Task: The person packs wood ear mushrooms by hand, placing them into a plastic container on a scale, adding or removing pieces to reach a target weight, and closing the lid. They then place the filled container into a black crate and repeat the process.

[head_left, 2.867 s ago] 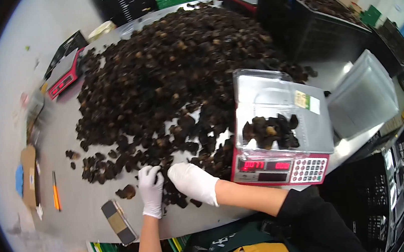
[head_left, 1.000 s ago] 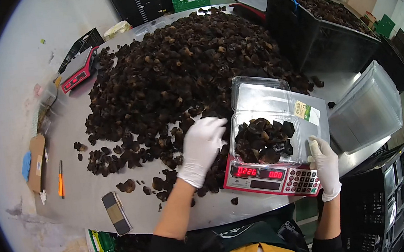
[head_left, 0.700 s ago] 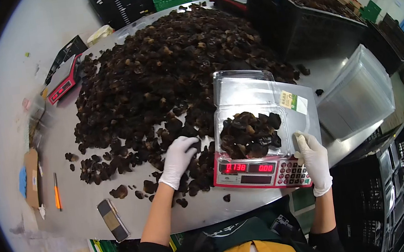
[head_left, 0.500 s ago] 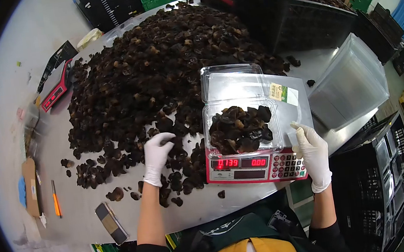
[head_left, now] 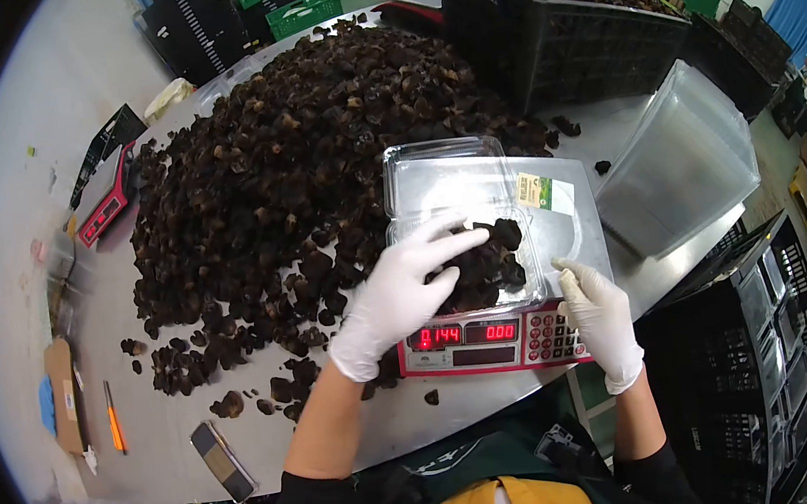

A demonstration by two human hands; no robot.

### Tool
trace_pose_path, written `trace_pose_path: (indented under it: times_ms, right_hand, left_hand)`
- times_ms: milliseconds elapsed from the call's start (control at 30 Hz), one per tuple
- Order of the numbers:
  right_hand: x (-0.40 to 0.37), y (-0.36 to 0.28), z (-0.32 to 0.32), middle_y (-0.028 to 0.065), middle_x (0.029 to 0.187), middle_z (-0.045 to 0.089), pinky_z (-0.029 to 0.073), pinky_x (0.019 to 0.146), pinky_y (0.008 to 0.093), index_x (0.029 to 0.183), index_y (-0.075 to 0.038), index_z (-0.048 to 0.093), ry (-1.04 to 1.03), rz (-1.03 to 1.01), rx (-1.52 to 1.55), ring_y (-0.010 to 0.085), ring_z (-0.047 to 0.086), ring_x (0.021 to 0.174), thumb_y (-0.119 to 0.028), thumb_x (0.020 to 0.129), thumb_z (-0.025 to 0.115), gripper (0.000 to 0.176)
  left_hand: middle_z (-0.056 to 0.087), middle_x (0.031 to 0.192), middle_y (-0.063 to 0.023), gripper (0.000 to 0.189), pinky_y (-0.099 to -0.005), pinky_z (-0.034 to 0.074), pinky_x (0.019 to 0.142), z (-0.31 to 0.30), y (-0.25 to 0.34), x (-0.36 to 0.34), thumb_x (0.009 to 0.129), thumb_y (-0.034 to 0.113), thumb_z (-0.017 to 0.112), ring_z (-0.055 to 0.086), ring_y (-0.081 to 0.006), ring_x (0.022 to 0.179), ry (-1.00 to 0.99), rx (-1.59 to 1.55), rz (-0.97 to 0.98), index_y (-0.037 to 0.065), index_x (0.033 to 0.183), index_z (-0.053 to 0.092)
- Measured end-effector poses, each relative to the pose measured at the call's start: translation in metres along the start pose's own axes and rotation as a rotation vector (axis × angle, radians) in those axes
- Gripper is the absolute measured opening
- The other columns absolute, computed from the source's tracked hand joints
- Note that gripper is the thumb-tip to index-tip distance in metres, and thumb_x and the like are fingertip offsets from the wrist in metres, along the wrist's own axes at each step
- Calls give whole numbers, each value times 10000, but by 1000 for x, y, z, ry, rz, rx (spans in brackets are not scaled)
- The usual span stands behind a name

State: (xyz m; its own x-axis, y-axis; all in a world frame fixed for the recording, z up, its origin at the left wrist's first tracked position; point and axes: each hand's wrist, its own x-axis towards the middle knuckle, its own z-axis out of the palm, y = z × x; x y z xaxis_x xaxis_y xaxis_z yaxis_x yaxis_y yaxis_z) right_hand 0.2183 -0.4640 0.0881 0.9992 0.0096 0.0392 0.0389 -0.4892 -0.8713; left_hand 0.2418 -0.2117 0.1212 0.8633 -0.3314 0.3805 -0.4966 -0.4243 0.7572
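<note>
My left hand (head_left: 403, 292), in a white glove, reaches over the clear plastic clamshell box (head_left: 525, 277). Its fingers are spread and stretched out over the dark wood ear mushrooms (head_left: 498, 266) in the box, partly hiding them. The box stands with its lid raised on a red-and-silver digital scale (head_left: 576, 221), whose left display reads 0.144. At the scale's right front edge, my gloved right hand (head_left: 601, 323) is loosely curled with fingers somewhat apart; I see nothing held in it. A large heap of wood ears (head_left: 281, 156) covers the metal table (head_left: 326, 443) beyond my left hand.
Nested clear boxes (head_left: 680, 163) stand right of the scale. A black crate (head_left: 579, 39) full of mushrooms is behind. A second scale (head_left: 109, 192), an orange cutter (head_left: 114, 419) and a phone (head_left: 222, 461) lie on the left. Another black crate (head_left: 712, 385) sits at lower right.
My left hand has moved right from the heap's edge to over the box. The left display went from 0.139 to 0.144. My right hand stays by the scale; the view has shifted slightly.
</note>
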Motion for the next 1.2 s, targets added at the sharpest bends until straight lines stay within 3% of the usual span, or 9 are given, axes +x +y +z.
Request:
trace_pose_path:
  times_ms: [33, 200, 233, 433, 533, 733, 900, 1067, 1200]
  right_hand:
    - [-1, -4, -5, 30, 763, 622, 463, 631, 231, 1202, -10, 635, -29, 98, 45, 66, 544, 653, -187, 963, 598, 300]
    - [0, -5, -1, 17, 725, 573, 448, 610, 224, 1199, -26, 645, 15, 72, 105, 59, 503, 623, -175, 956, 609, 288]
    - [-1, -5, 1, 16, 727, 572, 449, 607, 224, 1196, -31, 649, 14, 36, 98, 59, 503, 621, -160, 954, 610, 277]
    - [1, -4, 4, 21, 752, 580, 453, 597, 227, 1173, -21, 659, 54, -43, 65, 60, 502, 615, -136, 950, 613, 255]
    - [0, -14, 7, 18, 742, 581, 451, 600, 225, 1165, -14, 660, 55, -25, 108, 56, 501, 617, -137, 955, 607, 249]
    - [-2, -8, 4, -12, 732, 572, 426, 598, 208, 1182, -1, 647, 36, 5, 140, 42, 484, 636, -132, 954, 611, 266]
    - [-1, -3, 3, 10, 742, 595, 445, 621, 215, 1179, 3, 646, 42, 47, 96, 54, 512, 651, -132, 955, 607, 264]
    - [3, 4, 13, 115, 874, 675, 493, 713, 251, 1173, 20, 637, 54, -125, 3, 121, 617, 746, -150, 946, 616, 285]
    - [2, 5, 9, 138, 909, 686, 513, 757, 259, 1166, 17, 638, 62, -205, -130, 150, 666, 812, -148, 936, 623, 284]
  left_hand:
    - [564, 1318, -134, 442, -316, 463, 940, -10, 7, -2, 789, -56, 533, 568, -235, 1185, -40, -53, -67, 75, 1192, 661]
    - [594, 1275, -66, 367, -230, 471, 784, -42, -15, -31, 825, -62, 567, 570, -91, 849, 248, -35, -244, 62, 1152, 678]
    - [627, 1200, -76, 330, -274, 496, 798, -46, -20, -42, 836, -24, 572, 638, -185, 939, 292, -11, -329, 79, 1129, 682]
    - [631, 1044, -109, 303, -333, 503, 806, -32, -88, -131, 797, 11, 641, 623, -271, 916, 105, 483, -471, 53, 1096, 661]
    - [617, 1034, -115, 330, -365, 493, 846, -16, -95, -147, 745, -25, 634, 588, -290, 984, 38, 757, -299, 93, 1051, 676]
    - [619, 901, -109, 234, -360, 503, 783, -21, -132, -157, 708, -78, 593, 613, -310, 876, 102, 475, -464, 52, 882, 681]
    - [654, 993, -53, 211, -272, 495, 742, -39, -79, -109, 797, -29, 631, 623, -143, 852, 415, 68, -536, 35, 990, 688]
    - [650, 1086, -87, 270, -275, 497, 832, -15, -17, -30, 811, -33, 632, 636, -192, 969, 332, 132, -83, 36, 1067, 682]
    - [630, 1227, -134, 317, -330, 477, 956, -8, -10, -10, 824, -29, 607, 607, -282, 1133, 50, 156, 17, 44, 1125, 674]
